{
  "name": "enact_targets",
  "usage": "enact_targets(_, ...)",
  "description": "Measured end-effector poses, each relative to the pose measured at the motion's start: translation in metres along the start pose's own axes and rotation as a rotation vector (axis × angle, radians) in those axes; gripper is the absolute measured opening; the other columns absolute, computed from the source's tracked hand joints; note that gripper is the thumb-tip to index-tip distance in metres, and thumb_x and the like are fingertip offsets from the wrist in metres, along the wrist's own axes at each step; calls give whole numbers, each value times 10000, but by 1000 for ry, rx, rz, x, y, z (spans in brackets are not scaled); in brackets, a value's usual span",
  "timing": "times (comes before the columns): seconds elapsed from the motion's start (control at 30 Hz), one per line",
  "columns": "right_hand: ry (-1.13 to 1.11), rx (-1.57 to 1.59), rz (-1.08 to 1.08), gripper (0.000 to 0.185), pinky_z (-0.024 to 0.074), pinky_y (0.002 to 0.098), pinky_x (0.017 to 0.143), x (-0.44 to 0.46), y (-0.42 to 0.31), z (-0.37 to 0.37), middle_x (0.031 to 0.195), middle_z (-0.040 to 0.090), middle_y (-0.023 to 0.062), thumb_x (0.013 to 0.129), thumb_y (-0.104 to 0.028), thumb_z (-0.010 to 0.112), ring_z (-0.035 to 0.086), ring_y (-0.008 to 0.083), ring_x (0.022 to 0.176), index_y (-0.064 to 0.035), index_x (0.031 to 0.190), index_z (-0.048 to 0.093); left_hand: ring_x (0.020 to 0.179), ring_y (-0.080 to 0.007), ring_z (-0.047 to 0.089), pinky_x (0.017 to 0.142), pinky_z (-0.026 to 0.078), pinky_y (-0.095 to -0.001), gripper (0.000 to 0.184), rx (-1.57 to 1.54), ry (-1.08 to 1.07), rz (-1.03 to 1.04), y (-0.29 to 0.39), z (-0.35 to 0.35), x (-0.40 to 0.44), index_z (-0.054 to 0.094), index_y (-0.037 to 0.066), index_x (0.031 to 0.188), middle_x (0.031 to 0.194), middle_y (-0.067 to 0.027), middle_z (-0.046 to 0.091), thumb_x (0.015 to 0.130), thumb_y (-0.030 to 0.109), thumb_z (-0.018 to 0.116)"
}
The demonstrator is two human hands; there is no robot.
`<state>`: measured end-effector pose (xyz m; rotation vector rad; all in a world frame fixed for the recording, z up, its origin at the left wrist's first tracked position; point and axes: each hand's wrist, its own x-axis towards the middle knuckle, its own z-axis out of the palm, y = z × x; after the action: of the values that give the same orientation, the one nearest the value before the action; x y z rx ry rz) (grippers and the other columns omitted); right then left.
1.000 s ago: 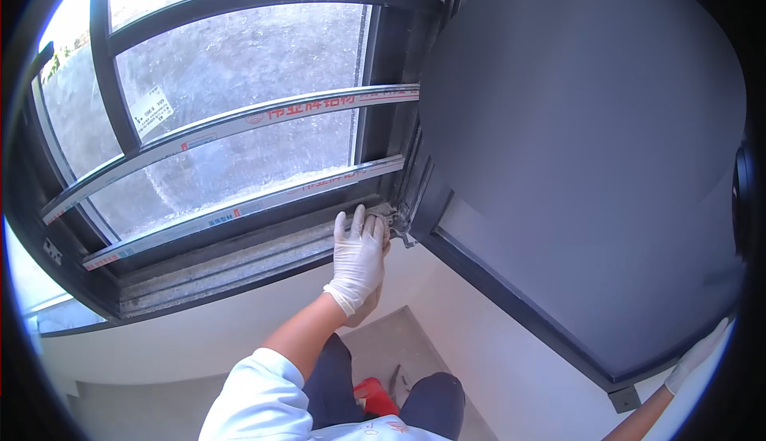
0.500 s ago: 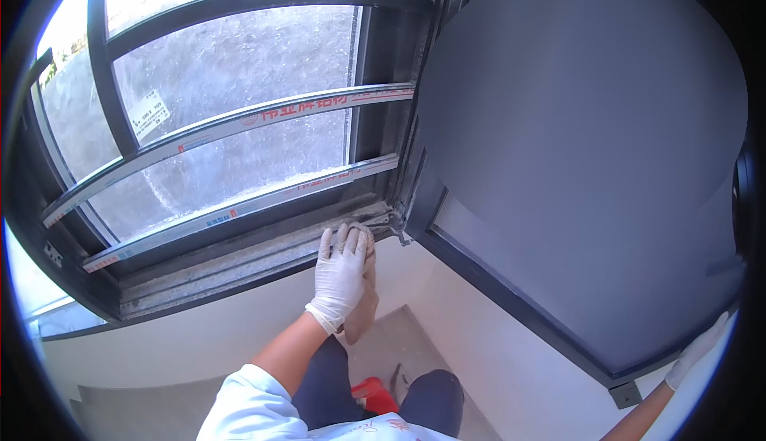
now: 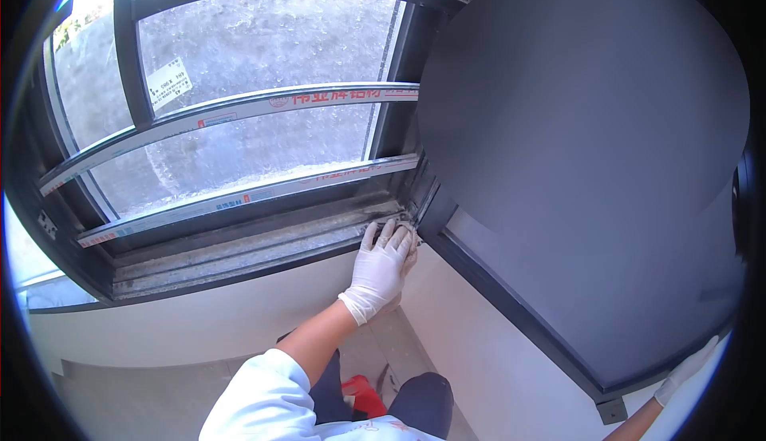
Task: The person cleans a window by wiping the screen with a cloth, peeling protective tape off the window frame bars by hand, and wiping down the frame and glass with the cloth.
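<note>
My left hand (image 3: 378, 268), in a white glove, presses into the inner corner of the window sill track (image 3: 247, 253). Its fingers are bent over a brownish cloth (image 3: 410, 257), mostly covered by the hand. At the far right, my gloved right hand (image 3: 685, 375) holds the outer edge of the opened window sash (image 3: 519, 305), its fingertips partly out of sight. The dark-framed sash stands swung inward. Dusty grey dirt lies along the track.
Window bars (image 3: 247, 114) with printed protective film cross the opening above the sill. Behind them, a paper label (image 3: 169, 82) sticks to the glass. A red object (image 3: 365, 397) is on the floor between my legs. A metal bracket (image 3: 612, 411) juts below the sash corner.
My left hand has slid right with the cloth, further into the sill corner. The camera view has shifted slightly. My right hand stays at the sash edge.
</note>
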<state>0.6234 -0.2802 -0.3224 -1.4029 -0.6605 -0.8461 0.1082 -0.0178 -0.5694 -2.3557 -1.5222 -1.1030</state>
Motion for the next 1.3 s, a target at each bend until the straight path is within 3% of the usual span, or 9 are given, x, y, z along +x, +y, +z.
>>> enact_targets(0.2,7,18,-6,580,334,339,1057,4,-2,11,1394,426,203,998,-377,352,454,298,1237,75,1361,375,1283,-287,396,1091,181,-537,382,143,-25,-20,-2,-6,25,564,79,1176,1189,-77,548,824,225,544)
enact_targets(0.5,0,44,39,576,332,339,1057,1,4,6,1388,433,205,1000,-371,352,457,298,1232,81,1356,378,1293,-269,389,1095,167,-564,379,243,-26,40,-3,-9,12,607,120,1132,1188,-41,556,758,165,568)
enact_targets(0.6,2,63,57,575,331,339,1057,1,3,4,1386,435,206,1001,-369,352,458,298,1230,83,1355,380,1299,-274,389,1098,163,-561,328,152,-207,27,-1,-22,22,634,141,1071,1152,-24,577,749,168,581)
enact_targets(0.7,-3,-21,37,568,327,336,1060,4,9,0,1392,430,202,1003,-360,353,455,293,1234,84,1356,378,1292,-294,400,1096,171,-559,166,-39,64,47,-14,-8,10,619,115,913,1083,-45,600,768,177,566)
enact_targets(0.83,-17,22,18,556,326,332,1061,5,15,-2,1395,427,199,1005,-346,347,453,292,1238,85,1355,378,1275,-310,427,1071,231,-550,309,56,69,60,-18,-12,32,631,135,1066,1189,-23,586,759,148,596)
enact_targets(0.97,-17,25,-35,528,315,335,1071,-7,-4,6,1408,417,189,1008,-309,338,442,288,1255,76,1368,366,1218,-275,472,988,334,-489,324,-25,-171,30,-22,-14,45,615,130,1082,1194,-34,580,758,135,598)
enact_targets(1.13,10,-78,-205,500,305,332,1079,5,11,0,1418,412,183,1006,-275,350,442,286,1259,76,1361,378,1158,-251,517,954,365,-422,300,60,33,164,-18,-7,25,634,129,1075,1138,-29,610,777,159,623)
enact_targets(1.23,24,-130,-261,498,315,328,1072,4,5,1,1402,429,189,1005,-276,358,452,293,1247,79,1352,390,1124,-258,548,943,404,-428,266,-242,152,90,-6,-1,-5,647,119,1072,1108,-61,626,807,127,623)
enact_targets(1.3,43,-218,-334,502,320,326,1067,3,9,-1,1394,438,192,1004,-283,361,458,295,1241,81,1348,396,1124,-249,550,918,444,-438,230,-929,81,-409,4,21,-35,631,35,1021,1105,-90,616,809,78,555)
